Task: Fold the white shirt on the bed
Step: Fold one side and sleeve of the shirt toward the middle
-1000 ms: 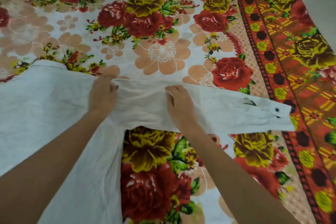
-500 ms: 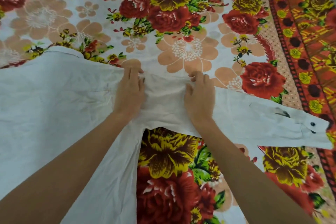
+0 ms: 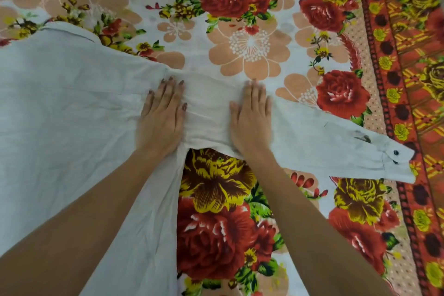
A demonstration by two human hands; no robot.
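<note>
**White shirt pressed flat where sleeve meets body**

The view is filled by a bed covered with a floral bedsheet (image 3: 252,43), printed with red roses and peach blossoms and edged by an orange patterned border; nothing of the room beyond it can be made out. A large yellow flower (image 3: 216,175) is printed near the middle of the sheet.

The white shirt (image 3: 72,115) is spread on the sheet, its body lying left of the yellow flower. The left hand (image 3: 163,118) is laid on the cloth just above and left of the flower, and the right hand (image 3: 252,118) just above and right of it. Both are held flat with fingers straight and pressed onto the fabric; nothing is grasped. Wrinkled cloth is gathered between them.

The sleeve (image 3: 324,137) is stretched rightward from above the flower, slanting slightly toward the viewer. Its cuff (image 3: 394,161), marked by two dark buttons (image 3: 396,152), is pointed at the orange border. The collar (image 3: 67,31) is seen far above and left of the flower.
</note>
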